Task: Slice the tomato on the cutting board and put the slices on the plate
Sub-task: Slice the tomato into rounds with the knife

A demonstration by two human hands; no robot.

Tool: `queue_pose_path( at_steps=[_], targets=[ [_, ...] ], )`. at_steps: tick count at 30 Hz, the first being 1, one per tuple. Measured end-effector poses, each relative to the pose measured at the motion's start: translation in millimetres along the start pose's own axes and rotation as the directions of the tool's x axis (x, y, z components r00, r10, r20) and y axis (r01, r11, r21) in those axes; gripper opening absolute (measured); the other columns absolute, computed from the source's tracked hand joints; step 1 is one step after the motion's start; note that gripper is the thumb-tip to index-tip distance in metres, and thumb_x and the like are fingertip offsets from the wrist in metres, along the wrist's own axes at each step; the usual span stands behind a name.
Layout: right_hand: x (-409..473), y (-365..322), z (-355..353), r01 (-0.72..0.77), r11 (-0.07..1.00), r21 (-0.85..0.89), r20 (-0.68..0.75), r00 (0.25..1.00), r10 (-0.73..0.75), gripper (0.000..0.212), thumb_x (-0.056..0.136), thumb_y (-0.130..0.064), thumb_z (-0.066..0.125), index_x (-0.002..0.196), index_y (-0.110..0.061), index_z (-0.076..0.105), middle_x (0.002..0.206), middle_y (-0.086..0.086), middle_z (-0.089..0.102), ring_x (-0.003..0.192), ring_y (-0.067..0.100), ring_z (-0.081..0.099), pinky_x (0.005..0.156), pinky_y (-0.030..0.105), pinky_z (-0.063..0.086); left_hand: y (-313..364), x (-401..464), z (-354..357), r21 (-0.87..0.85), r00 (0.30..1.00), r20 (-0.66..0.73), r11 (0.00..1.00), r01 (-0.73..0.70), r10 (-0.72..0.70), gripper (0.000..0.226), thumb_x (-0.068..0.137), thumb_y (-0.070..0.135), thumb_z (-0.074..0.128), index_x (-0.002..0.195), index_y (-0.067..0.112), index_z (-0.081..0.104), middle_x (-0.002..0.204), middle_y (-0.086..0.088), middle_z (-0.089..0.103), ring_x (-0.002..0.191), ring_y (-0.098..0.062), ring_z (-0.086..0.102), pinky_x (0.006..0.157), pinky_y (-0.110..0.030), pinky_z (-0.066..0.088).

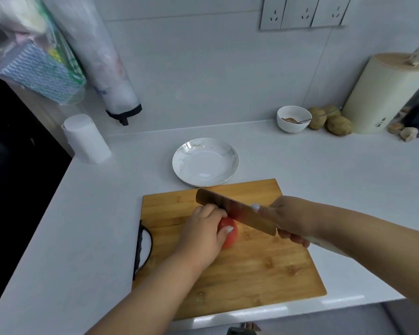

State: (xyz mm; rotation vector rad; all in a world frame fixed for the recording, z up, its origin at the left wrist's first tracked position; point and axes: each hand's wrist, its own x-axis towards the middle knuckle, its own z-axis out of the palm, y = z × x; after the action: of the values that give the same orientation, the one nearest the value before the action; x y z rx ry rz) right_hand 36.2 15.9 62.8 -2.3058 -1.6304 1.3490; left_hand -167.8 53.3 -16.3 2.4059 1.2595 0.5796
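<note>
Two bare hands work over a wooden cutting board (252, 267) on a white tabletop (82, 213), seen from a head-worn camera. Left of the board stands a white paper roll (85, 139), with a wrapped bundle (34, 59) and a folded umbrella (99, 56) hanging on the wall above it. A black handle (142, 247) sits at the board's left edge. The left hand (203, 235) reaches in from below the board, its fingers curled over a red tomato (229, 234) that rests on the board's left half, thumb laid across the fruit's near side. A broad knife (237, 211) crosses the tomato at a slant, its blade edge meeting the fruit's right side; whether it has cut in cannot be told. The right hand (288, 218) grips the knife's pale handle over the board's right half, index finger stretched along the top of the blade. Just beyond the board's far edge lies a white plate (205, 163), holding nothing. Farther right of the board, against the wall, stand a small white bowl (293, 118) with a spoon in it, several potatoes (334, 122) and a cream knife block (382, 95). Wall sockets (305, 12) are mounted above, beyond the board.
</note>
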Motion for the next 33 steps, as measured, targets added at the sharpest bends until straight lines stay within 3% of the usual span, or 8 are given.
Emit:
queue_pose_path(
  at_steps=[8,13,18,24,33],
  targets=[
    [15.1,-14.5,6.1,0.008,1.000,0.000,0.021,1.000,-0.008,0.075,0.084,-0.077,0.032,0.081,-0.008,0.061,0.065,0.012,0.054,0.053,0.025,0.048,0.052,0.027,0.042,1.6,-1.0,-0.3,0.002,1.000,-0.007,1.000,0.002,-0.002,0.030,0.089,0.036,0.056,0.116,0.021,0.057,0.118,0.007,0.052,0.108,-0.013,0.042,0.092,-0.023,0.036],
    [8.2,2.2,-4.2,-0.022,0.996,0.085,0.052,0.998,0.017,0.067,0.086,-0.074,0.038,0.077,-0.010,0.058,0.052,0.002,0.050,0.042,0.017,0.041,0.053,0.028,0.043,3.1,-2.3,0.3,0.000,1.000,-0.013,1.000,-0.004,0.004,0.029,0.090,0.034,0.055,0.115,0.020,0.057,0.119,0.007,0.051,0.109,-0.013,0.041,0.093,-0.022,0.034],
    [20.4,-3.2,6.5,-0.008,0.995,0.099,0.059,0.998,0.002,0.072,0.087,-0.072,0.037,0.089,-0.005,0.063,0.050,0.000,0.048,0.038,0.015,0.038,0.047,0.023,0.039,3.9,-1.5,-0.7,-0.009,1.000,-0.017,1.000,-0.003,0.003,0.029,0.090,0.034,0.056,0.115,0.021,0.057,0.119,0.008,0.050,0.109,-0.010,0.040,0.093,-0.020,0.032],
    [41.1,-13.4,22.0,0.014,0.996,0.083,0.055,0.998,-0.018,0.070,0.085,-0.076,0.033,0.080,-0.011,0.057,0.062,0.010,0.051,0.046,0.022,0.042,0.047,0.025,0.040,2.8,-2.4,0.7,-0.010,1.000,-0.024,1.000,-0.008,0.008,0.028,0.089,0.033,0.057,0.114,0.020,0.057,0.117,0.008,0.051,0.107,-0.010,0.041,0.091,-0.018,0.032],
    [48.2,-14.9,34.5,0.056,0.998,0.022,0.043,0.997,-0.057,0.077,0.088,-0.075,0.023,0.086,-0.006,0.057,0.072,0.019,0.058,0.055,0.028,0.053,0.050,0.028,0.047,1.6,-4.3,2.6,-0.020,0.999,-0.033,1.000,-0.003,0.003,0.030,0.090,0.034,0.056,0.117,0.021,0.056,0.118,0.009,0.050,0.110,-0.008,0.039,0.092,-0.017,0.031]
  ],
)
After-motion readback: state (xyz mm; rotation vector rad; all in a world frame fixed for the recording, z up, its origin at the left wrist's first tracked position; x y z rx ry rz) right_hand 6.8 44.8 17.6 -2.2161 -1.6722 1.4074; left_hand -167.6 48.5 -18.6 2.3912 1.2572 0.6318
